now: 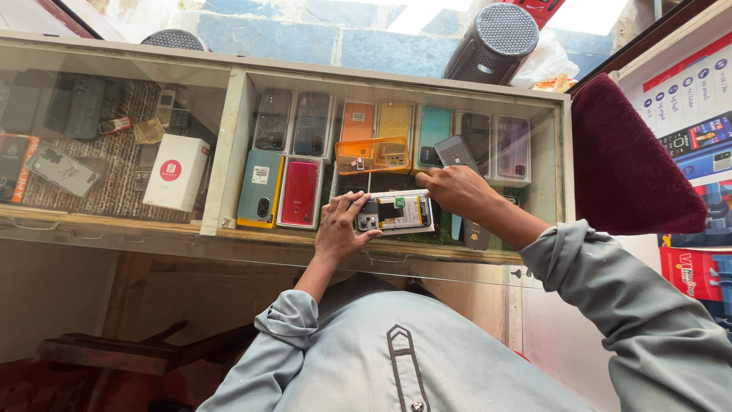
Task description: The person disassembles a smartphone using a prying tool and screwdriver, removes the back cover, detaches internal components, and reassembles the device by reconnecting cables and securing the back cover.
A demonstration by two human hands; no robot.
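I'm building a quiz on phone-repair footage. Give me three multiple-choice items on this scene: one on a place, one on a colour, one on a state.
1. Where does the opened phone lie?
A. on the glass counter top
B. on the maroon cushion
C. on the floor

2. What colour is the small tray behind the phone?
A. green
B. orange
C. white

3. In what state is the phone under the left hand?
A. boxed
B. screen lit
C. back off, insides bare

Answers: 1 A, it rests on the glass above the display cases. 2 B, the tray is see-through orange. 3 C, battery and camera parts show, while the right hand works at its top edge.
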